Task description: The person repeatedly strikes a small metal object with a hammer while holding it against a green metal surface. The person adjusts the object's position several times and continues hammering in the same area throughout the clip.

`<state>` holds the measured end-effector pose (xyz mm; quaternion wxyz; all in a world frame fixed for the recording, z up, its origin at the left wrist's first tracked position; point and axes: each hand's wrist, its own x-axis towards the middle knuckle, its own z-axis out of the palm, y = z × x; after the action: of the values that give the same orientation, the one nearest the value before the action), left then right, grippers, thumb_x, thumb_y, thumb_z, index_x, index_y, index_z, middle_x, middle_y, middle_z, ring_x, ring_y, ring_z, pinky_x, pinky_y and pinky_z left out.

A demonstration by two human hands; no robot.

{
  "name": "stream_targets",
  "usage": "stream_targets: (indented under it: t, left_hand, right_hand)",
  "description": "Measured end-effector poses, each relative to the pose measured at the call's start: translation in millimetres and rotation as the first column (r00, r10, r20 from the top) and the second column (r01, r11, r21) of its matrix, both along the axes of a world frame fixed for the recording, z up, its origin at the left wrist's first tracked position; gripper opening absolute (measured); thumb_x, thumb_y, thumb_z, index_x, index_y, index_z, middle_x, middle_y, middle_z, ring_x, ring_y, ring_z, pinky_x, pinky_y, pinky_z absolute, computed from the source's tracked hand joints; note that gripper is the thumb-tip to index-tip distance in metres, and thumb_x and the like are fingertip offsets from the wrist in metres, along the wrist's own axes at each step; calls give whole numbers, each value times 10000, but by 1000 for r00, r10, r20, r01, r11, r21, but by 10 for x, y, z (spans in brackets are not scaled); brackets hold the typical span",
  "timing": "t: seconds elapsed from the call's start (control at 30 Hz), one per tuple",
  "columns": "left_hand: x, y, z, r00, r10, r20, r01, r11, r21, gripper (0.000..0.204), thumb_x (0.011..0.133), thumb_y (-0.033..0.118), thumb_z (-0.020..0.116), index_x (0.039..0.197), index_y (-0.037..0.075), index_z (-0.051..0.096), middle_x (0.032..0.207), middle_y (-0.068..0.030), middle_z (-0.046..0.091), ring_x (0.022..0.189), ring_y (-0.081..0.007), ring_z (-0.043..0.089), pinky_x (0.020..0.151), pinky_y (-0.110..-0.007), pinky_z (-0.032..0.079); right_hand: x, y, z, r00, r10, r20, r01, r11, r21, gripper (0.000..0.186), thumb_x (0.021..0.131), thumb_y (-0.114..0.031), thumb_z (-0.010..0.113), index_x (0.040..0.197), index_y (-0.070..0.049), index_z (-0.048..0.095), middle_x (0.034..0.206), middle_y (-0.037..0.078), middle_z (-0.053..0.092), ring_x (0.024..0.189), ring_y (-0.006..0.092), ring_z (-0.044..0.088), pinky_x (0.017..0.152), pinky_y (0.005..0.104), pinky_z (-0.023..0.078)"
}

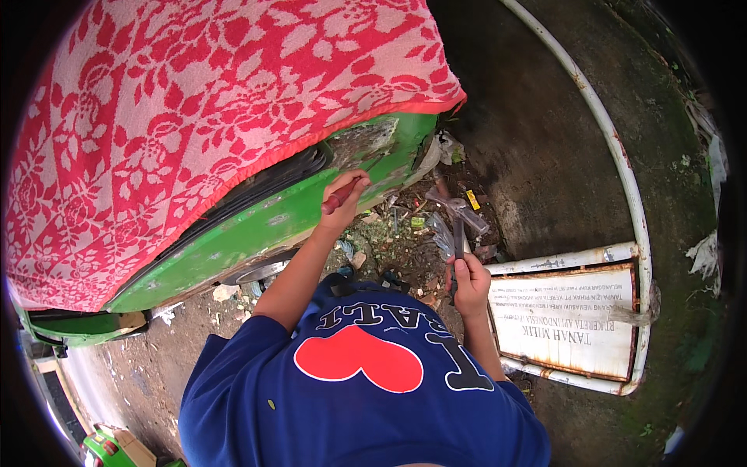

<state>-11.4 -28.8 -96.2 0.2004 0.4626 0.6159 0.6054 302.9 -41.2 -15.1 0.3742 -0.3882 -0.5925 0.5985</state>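
My left hand (345,191) is closed on a red-handled tool (335,201), held against the green car panel (275,214) where paint is chipped and a patch (366,140) near the top is grey and mottled. The tool's tip is hidden behind my fingers. My right hand (469,285) grips a hammer (458,237) by its dark handle, its metal head raised at the upper end, to the right of the panel. A red and white floral cloth (210,101) covers the upper part of the car, its edge lying along a dark opening above the panel.
A rusty white tubular frame (625,163) with a white signboard (560,319) stands at right. Rubble and litter (405,226) lie on the ground below the car. A wheel (263,270) shows beneath the panel. Another green object (109,446) sits at lower left.
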Motion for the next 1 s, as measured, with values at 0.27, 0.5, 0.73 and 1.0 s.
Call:
stream_targets:
  t: [0.27, 0.5, 0.73, 1.0]
  left_hand:
    - [-83, 91, 154, 968, 16, -250, 18, 991, 132, 108, 870, 159, 727, 926, 73, 693, 800, -88, 686, 730, -271, 649, 730, -356, 477]
    - [-212, 61, 215, 925, -40, -379, 105, 983, 153, 102, 897, 178, 706, 951, 93, 692, 801, -60, 696, 739, -252, 648, 739, -355, 426]
    - [-236, 101, 167, 930, -81, -358, 145, 977, 154, 126, 912, 190, 689, 987, 90, 689, 789, -61, 697, 759, -258, 658, 771, -366, 428]
    - [-219, 171, 111, 944, -71, -322, 116, 986, 124, 128, 914, 187, 689, 970, 72, 697, 760, -71, 695, 752, -255, 661, 814, -363, 425]
  right_hand:
    - [-354, -416, 105, 986, -168, 21, 167, 985, 48, 262, 1012, -245, 561, 990, 3, 641, 672, 8, 579, 540, 65, 521, 498, 225, 413]
    - [-792, -765, 229, 919, -128, 374, 6, 950, 311, 187, 936, -166, 627, 1027, -8, 668, 690, 91, 626, 559, 174, 608, 538, 305, 462]
    - [-1236, -935, 512, 862, -130, 491, -295, 658, 693, 209, 885, -207, 668, 1013, -43, 676, 717, 106, 637, 622, 293, 640, 554, 385, 496]
    - [-1111, -945, 515, 868, -110, 485, -239, 763, 601, 173, 908, -209, 642, 1007, -70, 672, 705, 101, 617, 625, 300, 631, 554, 395, 478]
